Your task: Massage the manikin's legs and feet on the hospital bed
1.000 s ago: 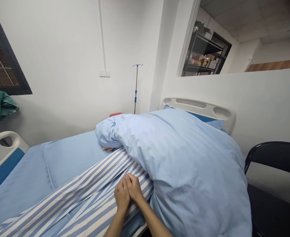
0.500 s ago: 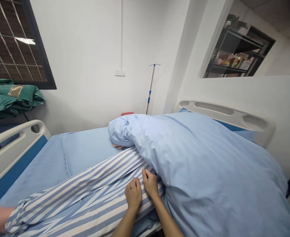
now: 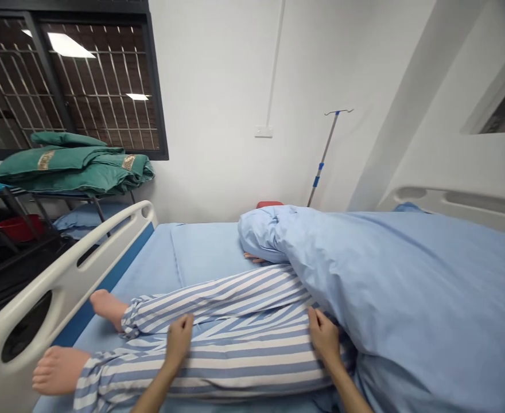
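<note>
A figure in blue-and-white striped trousers (image 3: 244, 350) lies on the bed, with bare feet (image 3: 61, 370) towards the left end. My left hand (image 3: 179, 339) is closed in a fist over the lower part of the nearer trouser leg. Over the thigh, close to the edge of the quilt, my right hand (image 3: 323, 337) is also a fist. No fabric visibly bunches up at either fist. A light blue quilt (image 3: 390, 281) covers the figure's upper body. The fingers of the figure's far hand (image 3: 253, 258) peek out from under it.
A pale footboard (image 3: 101, 246) closes the bed's left end; a headboard (image 3: 485, 201) stands at the right. Behind the bed are an IV pole (image 3: 325, 154) and something red (image 3: 270, 203). Green folded bedding (image 3: 80, 163) is piled under the barred window (image 3: 101, 86).
My fists were side by side near the quilt's edge; the left has moved away along the trouser leg towards the feet. The view has turned left, bringing both feet into sight.
</note>
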### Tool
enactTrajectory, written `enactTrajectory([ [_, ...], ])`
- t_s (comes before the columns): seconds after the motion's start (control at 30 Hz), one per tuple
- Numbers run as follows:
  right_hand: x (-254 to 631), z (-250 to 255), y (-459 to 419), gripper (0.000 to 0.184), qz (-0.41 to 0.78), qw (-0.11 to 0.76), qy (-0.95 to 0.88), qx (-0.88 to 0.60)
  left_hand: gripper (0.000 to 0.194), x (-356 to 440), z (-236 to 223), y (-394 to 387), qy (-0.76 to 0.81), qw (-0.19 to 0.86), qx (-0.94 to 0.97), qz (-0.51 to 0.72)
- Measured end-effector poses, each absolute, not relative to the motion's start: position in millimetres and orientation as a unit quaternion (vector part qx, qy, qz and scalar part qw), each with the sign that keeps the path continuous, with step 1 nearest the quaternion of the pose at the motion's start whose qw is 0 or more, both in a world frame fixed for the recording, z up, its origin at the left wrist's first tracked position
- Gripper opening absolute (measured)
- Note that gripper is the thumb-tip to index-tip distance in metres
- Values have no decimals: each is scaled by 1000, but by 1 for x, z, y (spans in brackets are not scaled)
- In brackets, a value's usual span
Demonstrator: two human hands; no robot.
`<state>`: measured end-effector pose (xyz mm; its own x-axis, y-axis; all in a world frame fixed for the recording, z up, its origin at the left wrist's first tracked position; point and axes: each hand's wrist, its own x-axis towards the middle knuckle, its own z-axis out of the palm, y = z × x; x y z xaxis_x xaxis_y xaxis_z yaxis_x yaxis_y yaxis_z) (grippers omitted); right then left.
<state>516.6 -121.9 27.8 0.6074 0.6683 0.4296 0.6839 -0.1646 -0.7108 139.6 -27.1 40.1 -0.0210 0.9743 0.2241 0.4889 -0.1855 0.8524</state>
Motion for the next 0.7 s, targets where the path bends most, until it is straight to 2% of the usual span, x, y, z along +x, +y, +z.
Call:
enactTrajectory([
  [0.1, 515, 29, -122, 43, -9, 459, -441, -771, 36, 51, 37, -15, 629, 219, 624, 407],
  [0.2, 513, 32, -122, 42, -7, 438, -439, -784, 33, -3, 27, -20, 684, 160, 630, 333],
  [0.3, 512, 36, -120, 41, -1, 397, -434, -809, 25, -19, 18, -30, 700, 121, 656, 253],
  [0.43, 499, 43, -115, 40, 4, 352, -409, -842, 26, -15, 12, -34, 706, 29, 699, 116],
  [0.57, 437, 41, -97, 43, 15, 426, -439, -791, 36, -16, 4, -32, 665, -40, 743, 73],
  [0.7, 308, 42, -69, 45, 95, 498, -529, -681, 36, -17, 2, -32, 674, -20, 731, 105],
])
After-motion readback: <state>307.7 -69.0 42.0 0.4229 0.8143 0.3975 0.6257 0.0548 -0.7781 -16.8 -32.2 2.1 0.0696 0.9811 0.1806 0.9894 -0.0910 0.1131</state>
